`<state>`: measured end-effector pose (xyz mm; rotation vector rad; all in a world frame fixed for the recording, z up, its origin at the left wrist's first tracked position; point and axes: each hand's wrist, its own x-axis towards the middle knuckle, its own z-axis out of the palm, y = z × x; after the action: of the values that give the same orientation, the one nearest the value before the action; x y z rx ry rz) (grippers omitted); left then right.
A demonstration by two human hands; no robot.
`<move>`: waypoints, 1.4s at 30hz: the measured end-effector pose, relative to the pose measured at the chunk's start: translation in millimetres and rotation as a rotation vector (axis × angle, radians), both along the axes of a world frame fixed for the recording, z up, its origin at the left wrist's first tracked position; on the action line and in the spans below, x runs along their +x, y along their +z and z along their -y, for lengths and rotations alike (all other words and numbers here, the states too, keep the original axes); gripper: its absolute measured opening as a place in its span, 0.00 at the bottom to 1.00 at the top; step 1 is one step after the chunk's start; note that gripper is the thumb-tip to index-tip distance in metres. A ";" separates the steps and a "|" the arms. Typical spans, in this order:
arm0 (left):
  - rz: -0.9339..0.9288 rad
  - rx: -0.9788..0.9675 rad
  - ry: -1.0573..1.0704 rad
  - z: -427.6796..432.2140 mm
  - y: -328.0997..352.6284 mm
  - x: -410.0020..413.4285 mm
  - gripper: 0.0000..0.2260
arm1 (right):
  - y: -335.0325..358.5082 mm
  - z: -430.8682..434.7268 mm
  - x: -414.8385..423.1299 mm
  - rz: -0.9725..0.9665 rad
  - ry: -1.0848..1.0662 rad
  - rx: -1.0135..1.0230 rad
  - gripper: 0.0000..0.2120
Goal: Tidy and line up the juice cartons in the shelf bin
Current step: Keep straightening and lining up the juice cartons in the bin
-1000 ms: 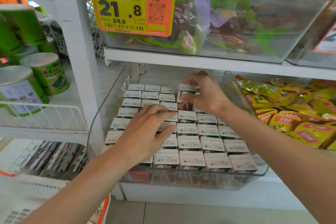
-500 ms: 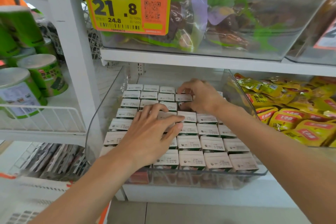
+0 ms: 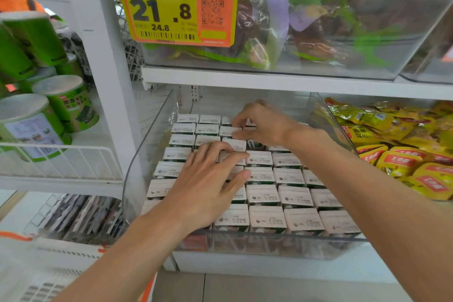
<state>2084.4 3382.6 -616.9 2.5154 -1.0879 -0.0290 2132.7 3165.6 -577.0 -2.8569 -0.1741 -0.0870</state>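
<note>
Head view: your left hand [image 3: 203, 189] lies flat, fingers straight, on the small white-topped juice cartons [image 3: 266, 195] packed in rows in the clear plastic shelf bin [image 3: 139, 169]; your right hand [image 3: 264, 122] pinches one back-row carton [image 3: 226, 131].

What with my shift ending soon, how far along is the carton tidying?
Front rows of juice cartons stand aligned in the clear bin. In hand: the right hand pinches a back-row carton while the left hand rests flat on middle rows. Left: uneven back rows around it.
</note>
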 end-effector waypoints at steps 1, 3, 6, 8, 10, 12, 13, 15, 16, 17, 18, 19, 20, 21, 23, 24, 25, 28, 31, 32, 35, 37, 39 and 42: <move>0.001 -0.004 0.002 0.2 0.2 0.3 0.26 | -0.4 0.4 1.8 -0.007 0.009 -0.014 0.16; 0.001 -0.005 0.004 0.3 0.9 0.8 0.27 | -0.9 0.7 4.1 -0.026 0.029 -0.038 0.16; 0.000 -0.007 -0.001 -0.5 2.0 1.1 0.28 | 1.6 0.7 0.0 -0.028 0.068 -0.053 0.15; -0.005 -0.007 -0.006 -1.5 2.8 0.5 0.29 | 6.4 0.6 -7.1 0.021 0.071 -0.007 0.15; -0.013 -0.026 -0.011 -1.6 4.2 0.1 0.28 | 12.6 -0.9 -16.3 0.077 0.060 0.082 0.14; -0.029 -0.064 0.006 -0.8 5.4 1.6 0.26 | 16.7 -3.9 -28.7 0.114 0.056 0.136 0.15; -0.044 -0.099 0.028 -0.2 5.6 2.8 0.24 | 16.8 -4.8 -36.1 0.150 0.065 0.137 0.16; -0.081 -0.206 0.097 0.8 4.9 5.6 0.16 | 13.8 -5.8 -53.1 0.241 0.092 0.145 0.16; -0.095 -0.269 0.141 0.8 4.4 6.9 0.11 | 11.5 -6.4 -62.1 0.281 0.098 0.155 0.16; -0.111 -0.328 0.185 0.8 4.5 7.8 0.10 | 9.4 -6.7 -70.8 0.317 0.096 0.162 0.16; -0.131 -0.380 0.220 0.6 4.8 8.3 0.12 | 7.4 -6.8 -79.1 0.345 0.092 0.169 0.16; -0.152 -0.423 0.232 0.3 5.1 8.9 0.17 | 5.9 -6.8 -86.6 0.365 0.090 0.182 0.17; -0.162 -0.450 0.220 0.0 6.3 8.7 0.22 | 4.8 -6.9 -94.3 0.378 0.089 0.203 0.17; -0.160 -0.469 0.192 -0.1 8.5 7.8 0.26 | 4.2 -7.4 -101.5 0.385 0.090 0.233 0.17; -0.137 -0.493 0.115 1.0 14.7 4.6 0.27 | 3.3 -8.1 -116.3 0.388 0.079 0.315 0.15; -0.131 -0.510 0.084 2.1 17.4 3.4 0.25 | 3.0 -8.8 -123.6 0.384 0.063 0.374 0.15; -0.146 -0.535 0.062 2.7 19.5 2.2 0.22 | 2.6 -9.7 -130.4 0.376 0.042 0.446 0.15; -0.309 -0.614 0.007 5.4 25.4 -3.3 0.20 | -0.5 -10.5 -147.0 0.316 -0.023 0.705 0.19; -0.398 -0.631 -0.042 7.9 28.1 -9.0 0.18 | -3.9 -10.5 -156.1 0.264 -0.097 0.889 0.24; -0.420 -0.638 -0.047 8.4 28.6 -10.7 0.17 | -4.4 -9.9 -157.2 0.249 -0.120 0.925 0.22; -0.481 -0.679 -0.049 9.2 28.3 -12.0 0.17 | -5.9 -8.1 -157.2 0.209 -0.165 1.024 0.18; -0.524 -0.709 -0.046 9.6 29.1 -12.5 0.16 | -6.5 -7.9 -156.8 0.202 -0.189 1.079 0.18; -0.553 -0.732 -0.042 10.6 30.4 -13.1 0.16 | -7.3 -8.0 -156.9 0.209 -0.212 1.118 0.17; -0.619 -0.784 -0.032 12.7 29.8 -12.8 0.15 | -8.4 -6.4 -156.5 0.215 -0.237 1.185 0.16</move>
<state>2071.5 3369.9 -587.0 1.6176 -0.6874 -0.3047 1976.3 3172.0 -585.5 -1.6658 0.1440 -0.3929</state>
